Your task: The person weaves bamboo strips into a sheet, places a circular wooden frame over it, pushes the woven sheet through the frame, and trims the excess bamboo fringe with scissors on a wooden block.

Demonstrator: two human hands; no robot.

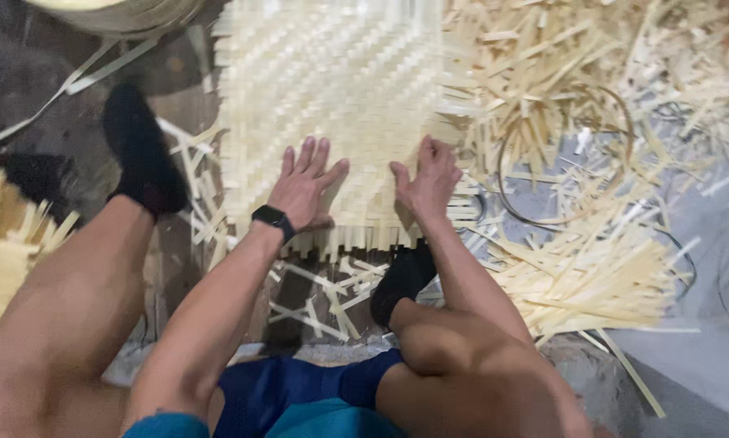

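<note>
A person sits low on the floor [705,357] with a big woven mat [332,105] spread out in front of their knees. The mat is made of thin, flat, pale yellow strips that cross over and under each other in a slanted pattern. It looks bumpy and stiff. Its near edge is ragged, with loose strip ends sticking out like a fringe. Its far edge is cut off at the top of the view.

The left hand [304,185] lies flat on the mat, near that ragged edge. Its fingers [306,154] are spread wide and straight, and they grip nothing. A black watch [273,219] sits on that wrist. The right hand [428,180] presses on the mat just beside the left one. Its fingers are bent a little and close together, resting on the weave, and they do not seem to hold anything either.

A foot in a black sock [144,154] rests to the left of the mat. The other black sock [403,280] peeks out under the right arm, partly hidden.

To the right is a messy heap of loose strips [591,243], some long, some short. Thin dark hoops [567,154] lie half buried in it. At the top left, a round pale thing [121,12] is mostly cut off, so I cannot tell what it is.
</note>
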